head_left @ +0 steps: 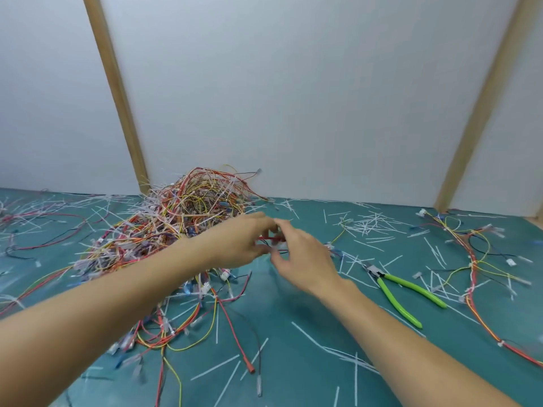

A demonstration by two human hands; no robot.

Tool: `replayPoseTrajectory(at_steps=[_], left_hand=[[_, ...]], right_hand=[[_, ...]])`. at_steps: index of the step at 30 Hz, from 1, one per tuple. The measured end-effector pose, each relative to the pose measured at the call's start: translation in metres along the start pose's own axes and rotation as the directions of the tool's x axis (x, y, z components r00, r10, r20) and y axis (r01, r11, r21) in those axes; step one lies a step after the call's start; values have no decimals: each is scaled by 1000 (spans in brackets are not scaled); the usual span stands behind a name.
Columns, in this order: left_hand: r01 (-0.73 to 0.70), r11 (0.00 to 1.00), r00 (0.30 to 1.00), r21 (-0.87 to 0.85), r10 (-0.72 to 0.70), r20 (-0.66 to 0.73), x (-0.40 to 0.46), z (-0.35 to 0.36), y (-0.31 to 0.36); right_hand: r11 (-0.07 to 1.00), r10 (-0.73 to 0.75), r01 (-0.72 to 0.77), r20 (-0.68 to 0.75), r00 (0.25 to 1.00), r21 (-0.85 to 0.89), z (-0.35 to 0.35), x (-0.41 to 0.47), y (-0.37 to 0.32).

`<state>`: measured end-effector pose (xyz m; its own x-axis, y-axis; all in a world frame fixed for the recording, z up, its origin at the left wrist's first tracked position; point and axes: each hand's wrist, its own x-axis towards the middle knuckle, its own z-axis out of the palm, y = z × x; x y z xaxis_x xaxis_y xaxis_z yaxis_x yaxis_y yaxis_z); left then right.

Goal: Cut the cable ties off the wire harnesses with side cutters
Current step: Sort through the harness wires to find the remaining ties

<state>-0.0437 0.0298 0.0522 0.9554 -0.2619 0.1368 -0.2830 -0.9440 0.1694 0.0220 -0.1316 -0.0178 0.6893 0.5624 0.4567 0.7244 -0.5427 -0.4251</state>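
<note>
A big tangled heap of red, yellow and orange wire harnesses (pixel 176 218) with white cable ties lies at the back left of the green mat. Both of my hands meet just right of the heap. My left hand (pixel 244 245) and my right hand (pixel 299 257) pinch a small bundle of red and black wires with a white connector (pixel 274 242) between their fingertips. The green-handled side cutters (pixel 402 292) lie on the mat to the right of my right forearm, untouched, jaws pointing toward the back left.
Several cut white tie strips (pixel 367 224) litter the green mat (pixel 293 348). A separate harness (pixel 473 259) stretches along the right side. Loose wires lie at the far left (pixel 44 230). A white wall with wooden battens (pixel 117 92) closes off the back.
</note>
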Motion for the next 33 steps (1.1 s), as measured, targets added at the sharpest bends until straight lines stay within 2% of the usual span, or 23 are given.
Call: replayPoseTrajectory(at_steps=[2,5,7,9,11,12,14,16,17,20,21,23,24,26,27,29,30,31,32,33], left_hand=[[54,999,998,-4,-54,-29,-22,-8,-19],[137,977,989,163,-145,36,-54,-21,-50],[144,963,984,229,-164,72,-72,-26,-64],[153,964,986,219,-165,38,-82,-35,-73],[198,978,980,60,-199,10,-85,-53,-79],[239,969,971,-64,-236,51,-85,-64,-82],[292,928,947,-232,-247,204,-86,-78,-87],[300,913,933,-275,-221,284,-93,-77,-93],[290,905,939,-313,-206,275,-97,-74,-96],[243,863,970,-443,-220,104,-99,-78,-105],[232,878,972,-419,-223,69,-97,-81,-107],[234,904,972,-359,-214,95,-94,-79,-111],[233,910,972,-344,-206,115,-94,-74,-116],[254,905,967,-341,-225,122,-100,-64,-122],[281,896,960,-343,-263,99,-103,-60,-124],[315,910,948,-271,-317,38,-102,-55,-124],[317,932,948,-175,-319,13,-98,-53,-124],[320,946,947,-51,-321,-12,-94,-50,-123],[324,943,946,72,-324,-18,-91,-48,-121],[325,930,944,174,-329,-5,-88,-47,-118]], right_hand=[[1000,11,-12,56,998,0,0,4,0],[1000,-11,10,83,996,2,4,8,2],[996,-10,4,70,997,86,9,8,0],[969,33,-27,-21,999,246,10,11,-10],[920,89,-29,-137,986,392,8,16,-26],[911,92,-8,-185,979,411,8,17,-35],[933,12,66,-212,977,355,5,16,-50],[952,-135,187,-216,967,244,-4,15,-55],[951,-161,222,-272,949,214,-11,17,-52],[946,5,159,-500,866,284,-25,19,-45],[952,-10,157,-484,875,264,-25,18,-46],[952,-182,259,-380,907,163,-18,9,-47],[945,-217,295,-398,891,145,-17,5,-45],[943,-123,270,-553,824,193,-27,5,-39],[945,-132,279,-578,805,173,-31,5,-37],[943,-231,319,-494,838,100,-33,0,-32],[952,-155,266,-506,849,155,-37,-1,-29],[947,0,181,-562,827,266,-44,3,-24],[932,149,98,-616,774,348,-52,9,-14],[920,234,43,-633,738,389,-62,15,-2]])
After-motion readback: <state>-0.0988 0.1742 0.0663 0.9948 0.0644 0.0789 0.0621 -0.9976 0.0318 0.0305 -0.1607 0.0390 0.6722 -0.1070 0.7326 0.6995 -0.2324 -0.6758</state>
